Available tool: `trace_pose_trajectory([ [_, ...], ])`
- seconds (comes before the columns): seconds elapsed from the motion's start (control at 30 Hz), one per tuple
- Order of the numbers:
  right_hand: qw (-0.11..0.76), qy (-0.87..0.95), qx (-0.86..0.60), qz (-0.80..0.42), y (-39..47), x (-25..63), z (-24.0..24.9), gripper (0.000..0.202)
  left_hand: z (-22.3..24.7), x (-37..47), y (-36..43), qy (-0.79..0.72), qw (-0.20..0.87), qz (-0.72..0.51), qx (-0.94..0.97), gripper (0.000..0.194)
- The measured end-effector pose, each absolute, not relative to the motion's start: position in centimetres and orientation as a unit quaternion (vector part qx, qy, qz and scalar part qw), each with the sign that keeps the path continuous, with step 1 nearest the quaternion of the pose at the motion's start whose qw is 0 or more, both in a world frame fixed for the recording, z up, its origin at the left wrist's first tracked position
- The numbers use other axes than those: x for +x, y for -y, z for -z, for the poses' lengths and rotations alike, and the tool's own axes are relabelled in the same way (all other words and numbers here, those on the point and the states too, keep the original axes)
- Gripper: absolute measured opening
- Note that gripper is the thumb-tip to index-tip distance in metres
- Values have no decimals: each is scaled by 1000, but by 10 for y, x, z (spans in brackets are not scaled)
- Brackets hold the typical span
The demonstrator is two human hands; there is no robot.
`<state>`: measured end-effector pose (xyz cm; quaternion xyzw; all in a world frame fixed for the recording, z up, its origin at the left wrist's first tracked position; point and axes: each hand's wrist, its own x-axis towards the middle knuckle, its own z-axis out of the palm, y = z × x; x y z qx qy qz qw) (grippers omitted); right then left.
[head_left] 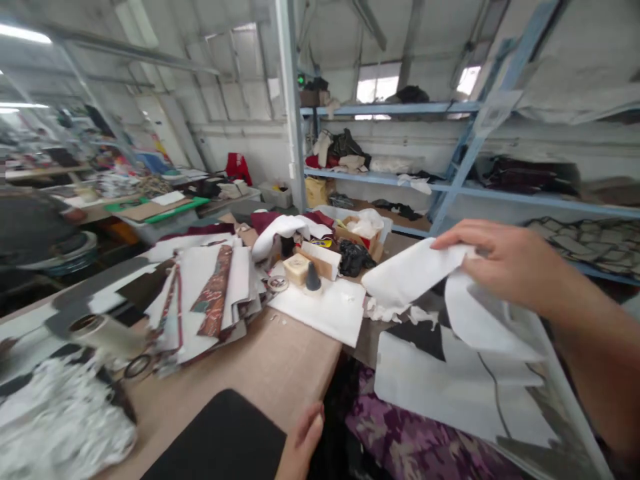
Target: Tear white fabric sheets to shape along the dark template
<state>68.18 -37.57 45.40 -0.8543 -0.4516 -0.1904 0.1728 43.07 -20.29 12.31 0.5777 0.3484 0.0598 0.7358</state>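
Observation:
My right hand [505, 260], raised at the right, pinches a curled white sheet [415, 270] between thumb and fingers. A second white flap [480, 323] hangs just under the palm; whether it is the same piece I cannot tell. Below lie pale cut pieces [425, 380] and a dark piece [420, 337]. At the table's front edge, my left hand [304, 437] is closed at the right side of a black sheet [225, 443] with rounded corners. Its fingers are pressed together and seem to grip the sheet's edge, though the contact is partly hidden.
On the brown table [270, 360] are stacked cut pieces [205, 300], a thread cone [107, 333], white strips [65, 417], a yellowish block [297, 268] and a dark cone [313, 277]. Blue shelves [380, 177] with fabric stand behind. Purple patterned cloth [400, 433] lies below right.

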Motion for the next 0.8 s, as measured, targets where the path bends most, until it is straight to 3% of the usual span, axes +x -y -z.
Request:
trace_pose_trajectory([
  [0.1,224,560,-788,122,355,617,-463,28,-152,416,188,-273,852,-167,415,74],
  [0.2,234,621,-746,42,318,578,-454,26,-187,359,159,-259,885,-257,288,78],
  [0.27,208,678,-705,-19,278,555,-442,25,-207,303,139,-290,868,-329,235,73],
  [0.37,171,750,-635,-72,209,515,-421,43,-231,213,111,-349,795,-455,199,59],
  [0.5,170,800,-574,-40,149,460,-404,59,-258,116,85,-372,695,-568,237,39],
  [0.63,149,832,-531,-50,157,414,-391,57,-262,43,101,-416,672,-545,279,46],
  [0.8,1,782,-544,-305,208,360,-318,54,-189,-27,170,-496,738,-362,280,60],
])
